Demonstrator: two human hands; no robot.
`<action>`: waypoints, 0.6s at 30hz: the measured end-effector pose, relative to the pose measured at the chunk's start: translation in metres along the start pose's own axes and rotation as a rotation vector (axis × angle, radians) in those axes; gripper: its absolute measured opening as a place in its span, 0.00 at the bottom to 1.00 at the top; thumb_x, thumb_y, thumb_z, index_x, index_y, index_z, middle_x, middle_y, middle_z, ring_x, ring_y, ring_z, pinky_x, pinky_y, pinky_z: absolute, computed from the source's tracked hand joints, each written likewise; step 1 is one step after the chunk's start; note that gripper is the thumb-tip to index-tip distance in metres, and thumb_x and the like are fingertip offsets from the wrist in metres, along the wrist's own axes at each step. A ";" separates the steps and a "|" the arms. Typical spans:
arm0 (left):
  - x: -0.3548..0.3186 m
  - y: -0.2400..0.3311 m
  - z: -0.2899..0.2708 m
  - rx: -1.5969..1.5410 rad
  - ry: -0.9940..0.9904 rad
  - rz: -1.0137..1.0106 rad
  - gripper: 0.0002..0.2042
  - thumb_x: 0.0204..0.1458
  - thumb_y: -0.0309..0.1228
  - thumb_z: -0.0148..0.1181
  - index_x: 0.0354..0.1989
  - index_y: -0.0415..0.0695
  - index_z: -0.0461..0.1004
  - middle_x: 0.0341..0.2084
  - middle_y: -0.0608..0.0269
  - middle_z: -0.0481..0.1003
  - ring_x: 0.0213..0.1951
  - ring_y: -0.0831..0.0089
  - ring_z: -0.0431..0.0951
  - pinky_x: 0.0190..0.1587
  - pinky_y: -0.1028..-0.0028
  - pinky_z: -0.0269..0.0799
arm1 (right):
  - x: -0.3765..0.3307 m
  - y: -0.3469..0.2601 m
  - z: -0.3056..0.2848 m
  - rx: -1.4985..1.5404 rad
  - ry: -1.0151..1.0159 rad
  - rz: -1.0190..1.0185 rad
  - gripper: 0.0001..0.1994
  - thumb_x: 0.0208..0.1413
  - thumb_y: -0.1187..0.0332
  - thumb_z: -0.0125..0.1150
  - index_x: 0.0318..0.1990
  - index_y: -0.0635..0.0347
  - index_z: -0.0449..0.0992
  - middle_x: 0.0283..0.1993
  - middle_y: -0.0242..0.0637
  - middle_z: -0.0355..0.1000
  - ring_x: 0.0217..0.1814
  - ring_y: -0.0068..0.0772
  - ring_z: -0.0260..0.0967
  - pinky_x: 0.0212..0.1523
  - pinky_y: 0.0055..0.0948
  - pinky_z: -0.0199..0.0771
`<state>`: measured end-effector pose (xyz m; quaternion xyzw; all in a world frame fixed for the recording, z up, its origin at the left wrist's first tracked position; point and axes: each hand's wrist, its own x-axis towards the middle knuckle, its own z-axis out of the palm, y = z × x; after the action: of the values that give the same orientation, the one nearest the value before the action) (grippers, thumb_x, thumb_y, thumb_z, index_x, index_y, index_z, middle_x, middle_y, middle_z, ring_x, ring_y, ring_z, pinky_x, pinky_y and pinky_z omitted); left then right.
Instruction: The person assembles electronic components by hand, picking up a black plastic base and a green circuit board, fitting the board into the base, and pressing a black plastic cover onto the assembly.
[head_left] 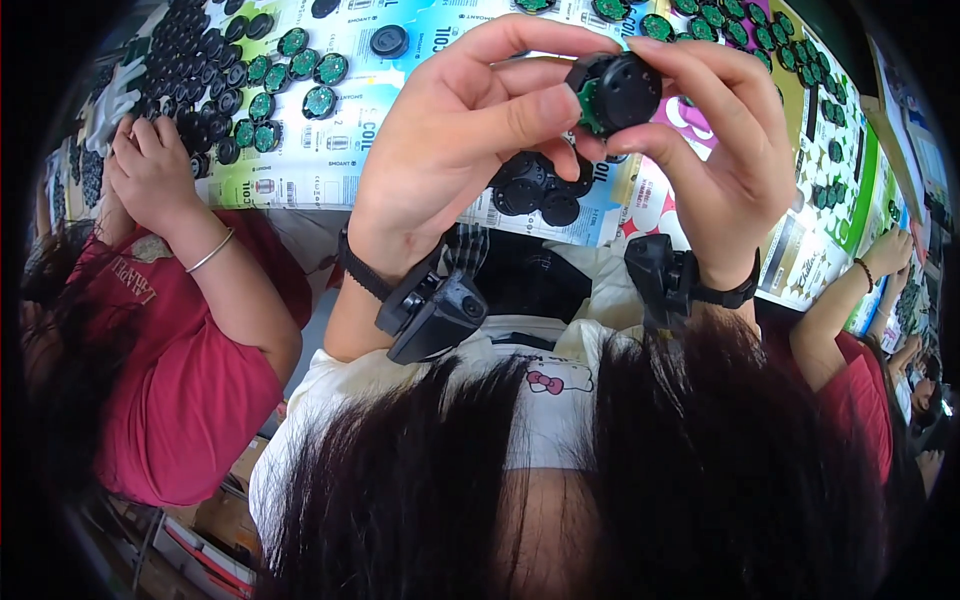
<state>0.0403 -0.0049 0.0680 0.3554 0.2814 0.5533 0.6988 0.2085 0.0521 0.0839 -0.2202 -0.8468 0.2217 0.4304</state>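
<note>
Raised over the table, a black round cap (pixel 630 92) with small holes in its face is pinched between the fingertips of both hands. Along its left side shows the edge of a green circuit board (pixel 590 112); whether the two are joined I cannot tell. My left hand (pixel 440 135) grips the board side with thumb and fingers. On the cap's rim, the thumb and forefinger of my right hand (pixel 730 140) close from the right. Below them, a small pile of black round parts (pixel 540 188) lies near the table's front edge, partly behind my left hand.
Printed sheets cover the table (pixel 320 165). Black round parts (pixel 190 75) are heaped at the far left, beside several green circuit boards (pixel 320 102). More boards (pixel 715 15) spread across the far right. Co-workers' arms (pixel 205 230) flank me on both sides.
</note>
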 end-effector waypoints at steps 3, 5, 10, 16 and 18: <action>-0.001 -0.004 0.004 0.064 -0.004 0.012 0.23 0.47 0.36 0.53 0.50 0.37 0.59 0.41 0.54 0.68 0.42 0.67 0.71 0.39 0.71 0.70 | -0.002 -0.005 -0.001 0.001 0.028 0.024 0.23 0.27 0.75 0.66 0.39 0.68 0.72 0.36 0.39 0.66 0.34 0.27 0.63 0.33 0.20 0.65; -0.001 -0.008 0.008 0.092 0.064 0.062 0.24 0.47 0.39 0.53 0.50 0.38 0.59 0.42 0.56 0.67 0.44 0.67 0.69 0.43 0.70 0.69 | -0.003 -0.006 -0.001 -0.004 0.030 0.026 0.23 0.26 0.74 0.66 0.38 0.68 0.72 0.36 0.39 0.66 0.34 0.28 0.63 0.33 0.20 0.65; 0.000 -0.008 0.007 0.042 0.046 0.033 0.26 0.46 0.41 0.54 0.51 0.38 0.59 0.43 0.56 0.67 0.45 0.67 0.69 0.46 0.70 0.66 | -0.001 -0.010 -0.004 -0.030 0.011 0.020 0.23 0.26 0.73 0.67 0.38 0.68 0.72 0.37 0.39 0.65 0.36 0.29 0.63 0.34 0.21 0.66; -0.001 -0.007 0.009 0.055 0.015 -0.011 0.28 0.44 0.44 0.54 0.50 0.37 0.59 0.43 0.56 0.67 0.45 0.66 0.69 0.46 0.70 0.66 | 0.000 -0.011 -0.005 -0.016 -0.024 -0.046 0.23 0.27 0.73 0.66 0.38 0.67 0.72 0.37 0.39 0.65 0.38 0.30 0.64 0.36 0.23 0.66; -0.001 -0.007 0.009 0.046 0.012 -0.019 0.29 0.44 0.44 0.54 0.50 0.37 0.60 0.43 0.56 0.67 0.45 0.66 0.69 0.46 0.70 0.66 | 0.000 -0.012 -0.006 -0.053 -0.030 -0.037 0.23 0.27 0.73 0.66 0.38 0.67 0.72 0.37 0.39 0.66 0.39 0.31 0.64 0.36 0.23 0.66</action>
<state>0.0511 -0.0085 0.0679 0.3653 0.3018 0.5421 0.6940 0.2111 0.0431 0.0939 -0.2125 -0.8628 0.1945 0.4155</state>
